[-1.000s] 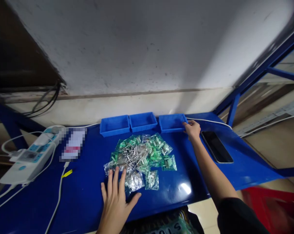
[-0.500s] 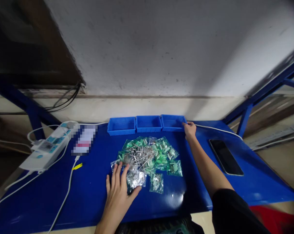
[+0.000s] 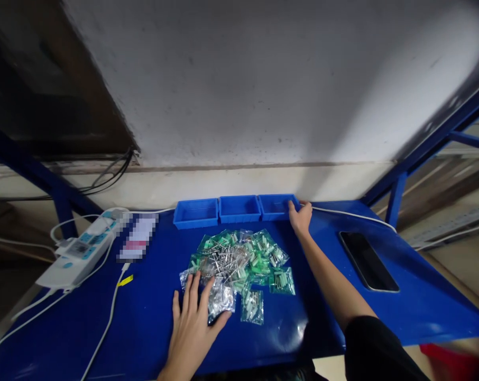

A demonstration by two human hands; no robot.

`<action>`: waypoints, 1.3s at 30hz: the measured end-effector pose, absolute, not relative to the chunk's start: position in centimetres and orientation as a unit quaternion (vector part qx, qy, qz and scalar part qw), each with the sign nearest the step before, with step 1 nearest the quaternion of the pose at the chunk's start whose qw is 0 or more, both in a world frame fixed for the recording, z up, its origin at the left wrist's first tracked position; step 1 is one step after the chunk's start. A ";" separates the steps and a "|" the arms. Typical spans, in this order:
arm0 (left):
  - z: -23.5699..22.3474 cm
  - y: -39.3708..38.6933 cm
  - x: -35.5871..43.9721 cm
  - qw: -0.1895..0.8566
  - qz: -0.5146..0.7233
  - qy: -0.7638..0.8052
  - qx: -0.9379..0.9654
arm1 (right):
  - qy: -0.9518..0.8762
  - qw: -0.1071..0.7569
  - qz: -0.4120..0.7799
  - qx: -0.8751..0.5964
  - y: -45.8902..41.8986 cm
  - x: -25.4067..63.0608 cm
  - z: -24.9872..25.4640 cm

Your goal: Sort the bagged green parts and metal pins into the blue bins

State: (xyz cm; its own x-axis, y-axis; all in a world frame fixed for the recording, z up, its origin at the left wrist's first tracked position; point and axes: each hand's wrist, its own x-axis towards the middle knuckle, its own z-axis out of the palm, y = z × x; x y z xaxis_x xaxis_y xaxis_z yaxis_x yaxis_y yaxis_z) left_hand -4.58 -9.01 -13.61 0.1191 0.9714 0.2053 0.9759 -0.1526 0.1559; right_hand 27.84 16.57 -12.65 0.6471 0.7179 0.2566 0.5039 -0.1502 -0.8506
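Observation:
Three blue plastic bins stand side by side in a row against the wall: a left bin (image 3: 195, 217), a middle bin (image 3: 239, 213) and a right bin (image 3: 274, 216). My right hand (image 3: 302, 216) grips the right bin at its right end, thumb over the front corner and the other fingers partly hidden. In front of the bins lies a heap of small clear and green-tinted bags (image 3: 252, 306) holding pale green plugs and metal screws, with loose screws (image 3: 226, 262) on top. My left hand (image 3: 195, 312) rests with fingers spread on clear bags (image 3: 220, 299) at the heap's near-left edge.
A white power strip (image 3: 83, 246) with cables lies at the left of the blue table (image 3: 144, 328). Beside it is a pixelated phone-like item (image 3: 138, 238) on a white cable. A dark phone (image 3: 368, 262) lies at right. Blue frame posts (image 3: 397, 200) flank the table.
My right hand has shifted slightly left at the end of the right bin, its thumb now further over the corner. The view has tilted a little; my left hand stays on the bags.

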 end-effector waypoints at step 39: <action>-12.4 -9.2 -4.6 -0.035 -0.267 -0.626 -0.732 | -0.792 0.216 0.057 -0.568 -10.5 16.1 -13.1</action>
State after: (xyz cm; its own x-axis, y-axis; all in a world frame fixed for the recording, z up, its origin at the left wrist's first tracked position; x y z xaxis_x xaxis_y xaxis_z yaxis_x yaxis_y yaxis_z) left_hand -4.59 -9.21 -12.37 0.0742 0.9350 0.3468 0.8972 -0.2144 0.3860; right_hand 16.13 -10.54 -13.07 -0.2611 0.9246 0.2775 0.8756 0.3479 -0.3351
